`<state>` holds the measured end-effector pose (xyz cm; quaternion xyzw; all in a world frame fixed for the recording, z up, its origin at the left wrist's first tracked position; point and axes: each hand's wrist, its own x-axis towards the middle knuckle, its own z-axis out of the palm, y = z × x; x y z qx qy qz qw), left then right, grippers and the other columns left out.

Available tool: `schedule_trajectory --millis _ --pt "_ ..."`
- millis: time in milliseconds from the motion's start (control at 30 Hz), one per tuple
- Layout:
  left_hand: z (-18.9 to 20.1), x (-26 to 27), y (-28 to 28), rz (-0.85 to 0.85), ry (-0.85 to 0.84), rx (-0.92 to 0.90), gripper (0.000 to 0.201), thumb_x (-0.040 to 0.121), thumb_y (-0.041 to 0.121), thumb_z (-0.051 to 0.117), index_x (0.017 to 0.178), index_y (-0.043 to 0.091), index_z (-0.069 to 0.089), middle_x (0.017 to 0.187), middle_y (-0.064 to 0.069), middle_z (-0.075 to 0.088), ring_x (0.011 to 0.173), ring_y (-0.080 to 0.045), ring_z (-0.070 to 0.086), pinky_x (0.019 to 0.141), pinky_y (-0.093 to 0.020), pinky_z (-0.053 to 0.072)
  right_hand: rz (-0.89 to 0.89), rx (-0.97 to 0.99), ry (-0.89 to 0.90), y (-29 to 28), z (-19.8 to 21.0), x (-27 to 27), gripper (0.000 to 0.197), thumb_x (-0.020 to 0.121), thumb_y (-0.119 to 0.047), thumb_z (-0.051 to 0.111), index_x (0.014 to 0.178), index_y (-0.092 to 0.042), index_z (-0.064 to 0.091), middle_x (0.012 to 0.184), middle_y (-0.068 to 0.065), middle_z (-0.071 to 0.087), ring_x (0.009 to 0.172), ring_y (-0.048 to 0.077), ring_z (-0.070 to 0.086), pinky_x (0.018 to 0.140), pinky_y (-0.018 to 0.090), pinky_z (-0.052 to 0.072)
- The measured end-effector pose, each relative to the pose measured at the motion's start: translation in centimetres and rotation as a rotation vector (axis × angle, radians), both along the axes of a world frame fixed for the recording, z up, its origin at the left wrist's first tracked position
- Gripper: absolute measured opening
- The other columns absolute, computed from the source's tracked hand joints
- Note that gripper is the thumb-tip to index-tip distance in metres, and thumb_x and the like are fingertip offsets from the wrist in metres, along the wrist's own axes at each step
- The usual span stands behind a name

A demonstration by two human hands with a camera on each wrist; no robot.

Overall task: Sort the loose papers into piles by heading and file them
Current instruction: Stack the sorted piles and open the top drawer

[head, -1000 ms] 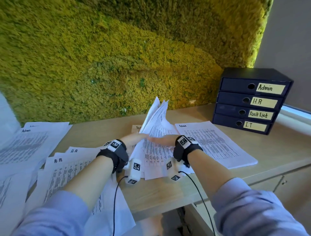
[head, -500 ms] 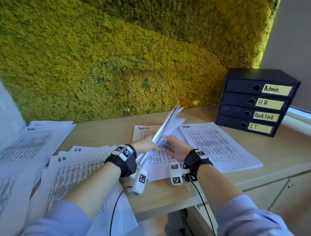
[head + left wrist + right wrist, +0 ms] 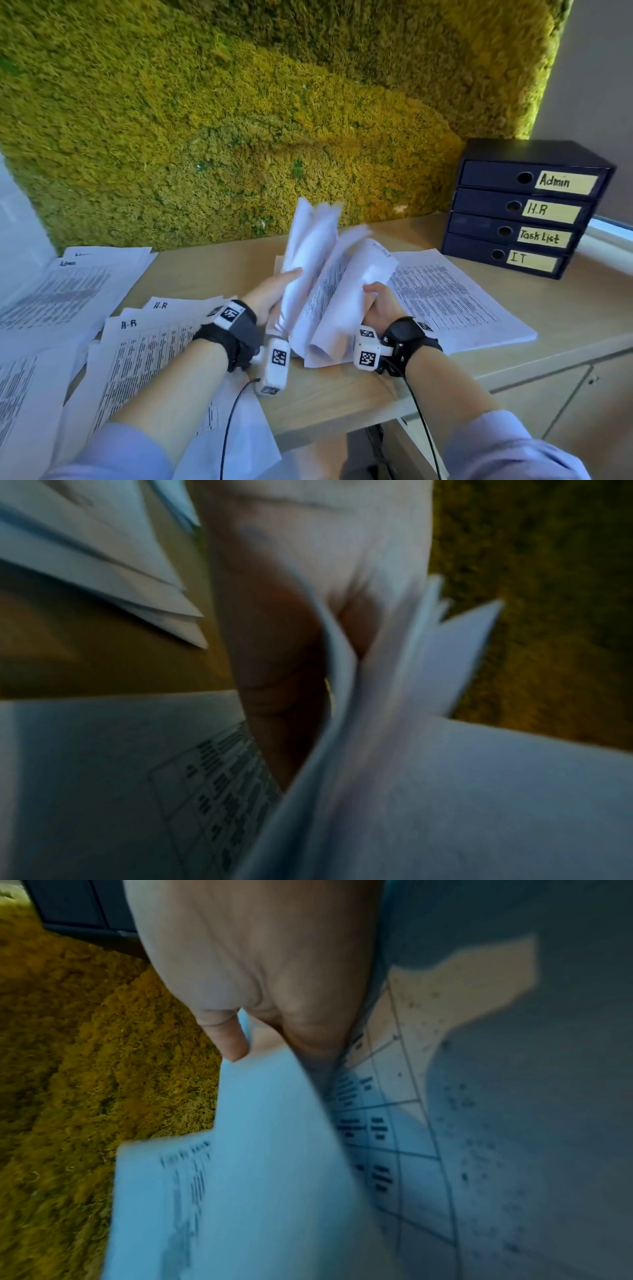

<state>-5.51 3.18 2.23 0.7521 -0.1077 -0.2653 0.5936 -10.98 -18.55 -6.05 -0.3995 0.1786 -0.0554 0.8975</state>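
Papers (image 3: 322, 284) headed Task List are gripped in a raised, curling bundle by the left hand (image 3: 270, 298) and right hand (image 3: 380, 305), fingers clenched round them above the desk (image 3: 342, 387). H.R sheets (image 3: 144, 346) and an Admin pile (image 3: 452, 298) are seen sorted beyond. Filing appears unstarted: the drawer unit (image 3: 524, 209) at the back is shut.

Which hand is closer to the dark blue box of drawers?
Right. The right hand grips papers nearer the drawer box at the desk's far right; the left hand is further left, beyond those papers.
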Motion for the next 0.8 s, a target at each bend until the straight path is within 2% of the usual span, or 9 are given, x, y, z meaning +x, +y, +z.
schedule_trajectory --millis 67,133,167,233,300,433,500,700,800 --pt "-0.7 1.1 1.6 0.082 0.068 -0.089 0.046 0.093 0.039 0.057 0.129 0.009 0.057 0.115 -0.010 0.068 0.106 -0.023 0.063 0.094 -0.036 0.048 -0.030 0.018 0.003 0.3 0.3 -0.1 0.062 0.060 -0.027 0.071 0.114 -0.004 0.052 0.103 0.020 0.055 0.086 0.033 0.057 0.075 0.039 0.046" --pt "-1.2 1.6 2.3 0.071 0.076 -0.081 0.032 0.096 0.032 0.055 0.121 0.014 0.062 0.105 -0.006 0.073 0.103 -0.022 0.065 0.090 -0.037 0.050 -0.083 0.027 0.002 0.7 0.7 -0.4 0.043 0.081 -0.021 0.049 0.118 0.000 0.054 0.109 0.022 0.057 0.091 0.033 0.059 0.079 0.038 0.049" --pt "-1.4 1.6 2.4 0.050 0.065 -0.063 0.029 0.097 0.028 0.054 0.123 0.016 0.062 0.108 -0.006 0.072 0.107 -0.024 0.064 0.092 -0.039 0.050 -0.099 0.029 0.011 0.7 0.7 -0.3 0.044 0.084 -0.018 0.042 0.121 0.002 0.054 0.111 0.022 0.057 0.094 0.034 0.059 0.080 0.038 0.050" --pt "-1.7 1.7 2.6 0.032 0.036 -0.053 0.031 0.099 0.015 0.050 0.129 0.019 0.057 0.113 -0.007 0.070 0.109 -0.026 0.063 0.088 -0.040 0.052 -0.127 0.025 0.044 0.7 0.6 -0.3 0.052 0.085 -0.017 0.040 0.131 0.005 0.052 0.115 0.023 0.057 0.099 0.034 0.059 0.077 0.037 0.054" --pt "-1.9 1.9 2.6 0.053 0.017 -0.046 0.038 0.099 0.003 0.043 0.132 0.021 0.052 0.109 -0.003 0.069 0.099 -0.019 0.065 0.073 -0.032 0.055 -0.138 0.021 0.056 0.5 0.3 -0.2 0.056 0.085 -0.017 0.041 0.136 0.005 0.048 0.117 0.022 0.057 0.099 0.033 0.059 0.071 0.037 0.057" --pt "-1.7 1.8 2.5 0.066 -0.004 -0.045 0.047 0.097 -0.007 0.038 0.132 0.024 0.049 0.104 -0.004 0.068 0.081 -0.014 0.068 0.051 -0.022 0.052 -0.110 0.002 0.044 0.2 0.0 0.2 0.044 0.087 -0.017 0.039 0.125 0.000 0.054 0.103 0.019 0.064 0.085 0.032 0.064 0.069 0.035 0.056" --pt "-1.7 1.9 2.3 0.069 -0.034 -0.048 0.053 0.096 -0.010 0.035 0.137 0.021 0.046 0.108 -0.005 0.066 0.084 -0.015 0.068 0.056 -0.025 0.053 -0.103 0.006 0.025 -0.1 -0.3 0.4 0.037 0.088 -0.016 0.039 0.118 -0.001 0.056 0.093 0.017 0.066 0.080 0.031 0.065 0.071 0.035 0.055" --pt "-0.4 0.7 1.4 -0.035 -0.101 -0.049 0.059 0.091 -0.014 0.043 0.137 0.023 0.043 0.120 -0.009 0.064 0.112 -0.030 0.060 0.090 -0.047 0.051 -0.111 0.000 0.029 0.0 -0.7 0.8 0.046 0.086 -0.018 0.040 0.127 -0.001 0.053 0.106 0.019 0.063 0.089 0.032 0.064 0.073 0.037 0.056" --pt "0.3 0.0 1.1 -0.108 -0.149 0.012 0.053 0.092 -0.003 0.054 0.136 0.024 0.045 0.122 -0.009 0.064 0.110 -0.031 0.062 0.094 -0.053 0.048 -0.124 -0.013 0.037 0.0 -0.9 0.8 0.056 0.085 -0.018 0.042 0.136 0.004 0.048 0.124 0.025 0.060 0.103 0.035 0.060 0.084 0.043 0.052"
